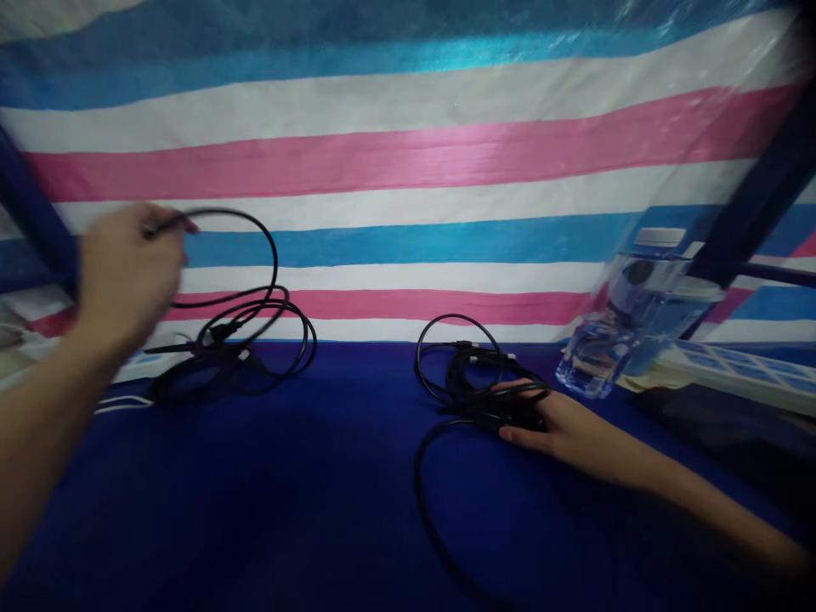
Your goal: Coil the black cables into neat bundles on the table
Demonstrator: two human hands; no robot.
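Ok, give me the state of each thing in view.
Left cables: loosely looped, one strand lifted
Left hand: raised, holding that strand
Right cables: loosely coiled, one length trailing nearer
Right hand: lowered to those cables, grip unclear
Clear bottle: capped
Striped sheet: hanging

I get the left hand (131, 268) only as a blur at the left of the frame, its grip hiding part of the black cable (273, 246); the forearm (57, 408) runs off the left edge. Right of centre, the coil (457, 374) partly covers the right hand (548, 429), and I can't tell its plugs apart. One strand (419, 484) leaves by the bottom edge. Farther right, the bottle (592, 353) overlaps a container (692, 297), the white strip (739, 371) is cut by the right edge, and a dark thing (701, 421) below is too dim to name.
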